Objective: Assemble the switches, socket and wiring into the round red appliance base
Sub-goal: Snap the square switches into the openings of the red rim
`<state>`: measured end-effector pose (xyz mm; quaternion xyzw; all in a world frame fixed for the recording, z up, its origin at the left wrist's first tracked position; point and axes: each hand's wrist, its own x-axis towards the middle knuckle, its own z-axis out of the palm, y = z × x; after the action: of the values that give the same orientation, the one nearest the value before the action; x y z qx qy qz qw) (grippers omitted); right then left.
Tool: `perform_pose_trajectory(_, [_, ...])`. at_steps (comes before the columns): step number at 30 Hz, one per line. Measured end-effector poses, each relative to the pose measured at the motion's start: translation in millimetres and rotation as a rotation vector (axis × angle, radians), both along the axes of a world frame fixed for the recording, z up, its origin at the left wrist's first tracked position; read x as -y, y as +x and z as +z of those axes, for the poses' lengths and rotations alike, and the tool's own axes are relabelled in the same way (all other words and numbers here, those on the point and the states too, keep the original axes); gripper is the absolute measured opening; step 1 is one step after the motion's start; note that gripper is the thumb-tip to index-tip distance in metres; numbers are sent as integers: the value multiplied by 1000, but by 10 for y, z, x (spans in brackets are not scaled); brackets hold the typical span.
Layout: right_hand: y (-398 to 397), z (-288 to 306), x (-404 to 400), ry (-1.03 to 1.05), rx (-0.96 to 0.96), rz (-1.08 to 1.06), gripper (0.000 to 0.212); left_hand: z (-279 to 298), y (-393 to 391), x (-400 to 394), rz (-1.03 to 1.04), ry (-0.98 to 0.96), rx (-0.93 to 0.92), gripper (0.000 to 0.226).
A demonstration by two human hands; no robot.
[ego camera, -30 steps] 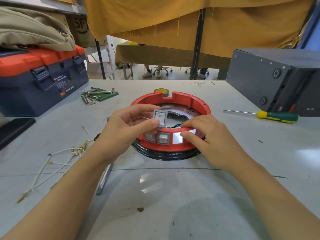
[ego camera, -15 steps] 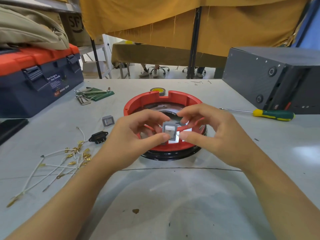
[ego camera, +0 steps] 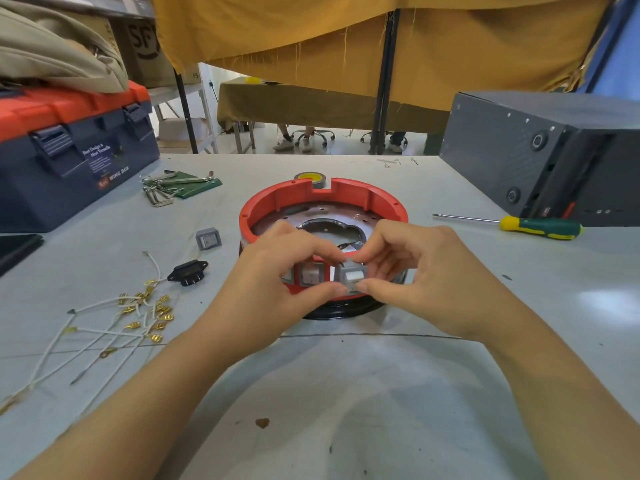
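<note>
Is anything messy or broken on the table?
Nothing looks broken. The white wires with brass terminals lie in a loose tangle left of the round red appliance base, and a small brown stain marks the grey table.

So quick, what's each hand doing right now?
Left hand: pinching the grey switch at the red base.
Right hand: pinching the same switch.

The grey table (ego camera: 346, 393) bears a red base (ego camera: 322, 202), toolbox (ego camera: 69, 161) at its left edge, screwdriver (ego camera: 530, 226), loose wires (ego camera: 104, 327), black socket (ego camera: 188, 273).
</note>
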<state>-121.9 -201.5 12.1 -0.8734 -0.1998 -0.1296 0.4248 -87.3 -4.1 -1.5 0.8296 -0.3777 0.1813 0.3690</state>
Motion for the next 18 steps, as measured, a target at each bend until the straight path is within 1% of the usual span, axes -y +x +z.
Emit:
perform_pose_trajectory(6, [-12, 9, 3, -35, 14, 7, 20, -29, 18, 36, 18, 36, 14, 30])
perform_pose_trajectory(10, [-14, 8, -6, -43, 19, 6, 20, -22, 15, 33, 31, 9, -30, 31])
perform_pose_trajectory(14, [-26, 8, -2, -48, 0, 21, 17, -3, 7, 15, 0, 5, -53, 26])
perform_pose_trajectory(18, [-13, -11, -9, -64, 6, 4, 13, -17, 22, 13, 1, 8, -61, 26])
